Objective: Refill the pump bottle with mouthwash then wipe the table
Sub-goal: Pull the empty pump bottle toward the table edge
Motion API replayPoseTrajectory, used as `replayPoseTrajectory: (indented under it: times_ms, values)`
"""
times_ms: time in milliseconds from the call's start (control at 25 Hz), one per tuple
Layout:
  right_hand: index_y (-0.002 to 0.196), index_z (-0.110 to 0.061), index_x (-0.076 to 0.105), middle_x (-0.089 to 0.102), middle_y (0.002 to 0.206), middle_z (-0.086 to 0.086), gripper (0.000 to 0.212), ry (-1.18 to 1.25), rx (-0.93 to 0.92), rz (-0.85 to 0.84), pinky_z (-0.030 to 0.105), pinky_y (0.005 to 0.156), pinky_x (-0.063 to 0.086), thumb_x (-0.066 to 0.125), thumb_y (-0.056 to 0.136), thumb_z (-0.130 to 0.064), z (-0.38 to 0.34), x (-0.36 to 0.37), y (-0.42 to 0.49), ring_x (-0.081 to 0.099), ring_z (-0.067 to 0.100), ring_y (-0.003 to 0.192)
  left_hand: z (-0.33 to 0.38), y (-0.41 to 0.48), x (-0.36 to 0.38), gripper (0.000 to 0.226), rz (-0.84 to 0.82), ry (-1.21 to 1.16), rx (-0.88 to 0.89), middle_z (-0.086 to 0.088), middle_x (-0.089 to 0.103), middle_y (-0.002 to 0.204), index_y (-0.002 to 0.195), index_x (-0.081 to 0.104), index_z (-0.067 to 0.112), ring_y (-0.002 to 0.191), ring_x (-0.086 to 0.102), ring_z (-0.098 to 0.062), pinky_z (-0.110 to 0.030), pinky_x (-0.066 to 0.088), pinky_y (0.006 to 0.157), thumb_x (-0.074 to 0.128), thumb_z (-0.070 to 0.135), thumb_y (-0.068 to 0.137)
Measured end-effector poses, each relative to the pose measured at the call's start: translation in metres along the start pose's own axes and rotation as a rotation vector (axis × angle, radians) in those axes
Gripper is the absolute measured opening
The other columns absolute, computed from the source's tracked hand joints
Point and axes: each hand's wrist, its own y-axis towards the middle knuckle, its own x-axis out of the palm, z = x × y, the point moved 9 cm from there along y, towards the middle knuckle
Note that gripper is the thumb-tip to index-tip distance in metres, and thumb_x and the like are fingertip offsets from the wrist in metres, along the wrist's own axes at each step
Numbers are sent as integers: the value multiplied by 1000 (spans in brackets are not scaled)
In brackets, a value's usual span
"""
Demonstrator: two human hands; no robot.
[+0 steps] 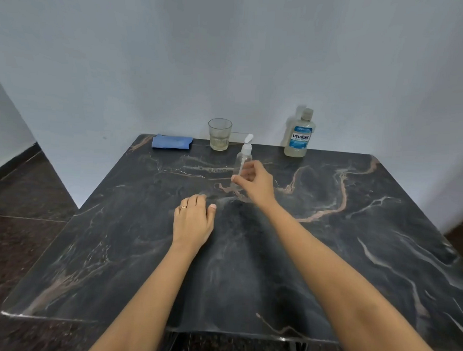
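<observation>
Folded blue cloth (171, 141) is laid at the far left corner of the dark marble table (355, 233). Left hand (194, 221) is rested flat mid-table, fingers relaxed. Clear glass tumbler (219, 134) is set at the far edge. Clear plastic pump bottle (244, 156), upright just inward, is gripped low by the right hand (255, 183). Blue-labelled mouthwash bottle (299, 134) is set at the far edge, rightmost.

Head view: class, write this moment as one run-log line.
left hand rests on table | right hand grips pump bottle, pump on | Listerine bottle capped, by wall | blue cloth folded
</observation>
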Motion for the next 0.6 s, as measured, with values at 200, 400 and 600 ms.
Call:
replayPoseTrajectory:
  times_ms: [200, 400, 600]
  values:
    - [108, -14, 56, 64, 102, 2, 43, -10, 1, -18, 23, 80, 51, 79, 75, -28, 4, 12, -29, 62, 14, 91, -1, -25, 6, 45, -45, 20, 37, -10, 45, 147, 136, 50, 11, 137, 36, -27, -42, 24, 113, 42, 36, 100]
    - [106, -15, 55, 63, 101, 1, 40, -13, 31, -17, 27, 84, 52, 78, 75, -26, 20, 19, -40, 62, 16, 92, -15, -35, 16, 46, -69, -36, -24, -9, 43, 148, 137, 48, 12, 138, 33, -26, -41, 21, 115, 38, 39, 101]
    - [108, -18, 54, 62, 101, -3, 43, 21, 18, -33, 19, 81, 49, 78, 74, -26, 26, 27, -43, 61, 11, 94, -14, -33, 20, 45, -67, -45, -8, -10, 46, 145, 134, 51, 12, 137, 36, -26, -42, 22, 115, 39, 39, 100]
